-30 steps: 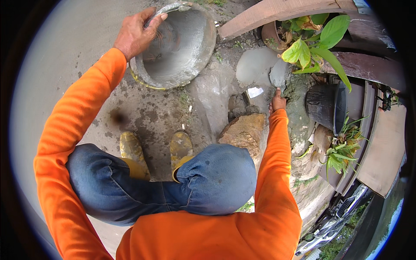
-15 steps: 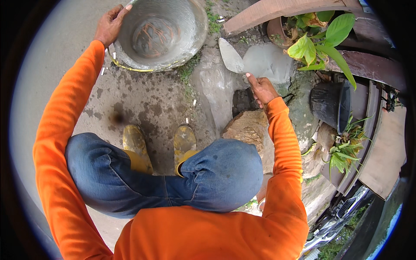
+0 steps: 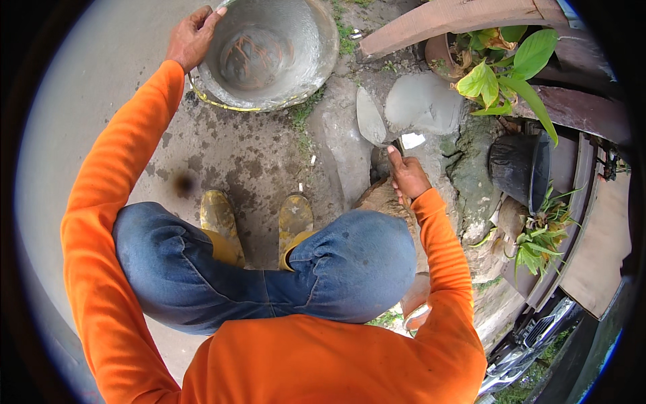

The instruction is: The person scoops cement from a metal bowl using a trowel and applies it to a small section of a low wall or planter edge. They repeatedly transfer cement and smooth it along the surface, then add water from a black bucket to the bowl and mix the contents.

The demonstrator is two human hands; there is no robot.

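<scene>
My left hand (image 3: 194, 38) is closed on the left rim of a wide grey bucket (image 3: 321, 50). The bucket is tilted so its inside faces me; reddish streaks mark its wet bottom. In my closed right hand (image 3: 408, 176) is a trowel (image 3: 370, 118), its pale pointed blade aimed away from me, over the stones. Right beside the blade lies a smooth patch of wet grey mortar (image 3: 424, 103). Between that patch and my right hand sits a small white piece (image 3: 412, 141), whose kind I cannot make out.
Rough stones (image 3: 478, 182) run along my right side. Beyond them stand a leafy potted plant (image 3: 518, 74), a black pot (image 3: 515, 165) and a spiky green plant (image 3: 538, 246). My yellow boots (image 3: 296, 215) rest on the damp ground between my knees. A vehicle (image 3: 531, 337) shows at lower right.
My right hand has drawn the trowel a little nearer to me, off the mortar's edge. The white piece beside it has come into sight. The whole view has shifted slightly; my left hand still grips the rim.
</scene>
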